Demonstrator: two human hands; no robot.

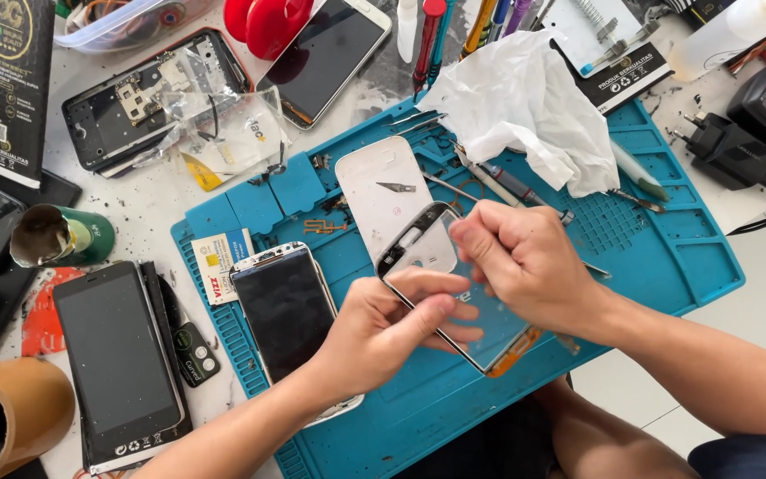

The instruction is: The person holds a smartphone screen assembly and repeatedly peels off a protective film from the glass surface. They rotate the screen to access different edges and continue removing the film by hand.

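Left hand (383, 333) | grips glass panel (454, 284) edge | right hand (525, 262) pinches top

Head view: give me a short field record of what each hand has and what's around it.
left hand: holds the clear phone front glass from below, thumb on its face
right hand: closed over the glass's upper edge; any tool in its grip is hidden
surface: blue repair mat
left of hands: dark-screened phone lying flat on the mat
behind hands: white phone back cover, crumpled white cloth
off mat: black phone on the table
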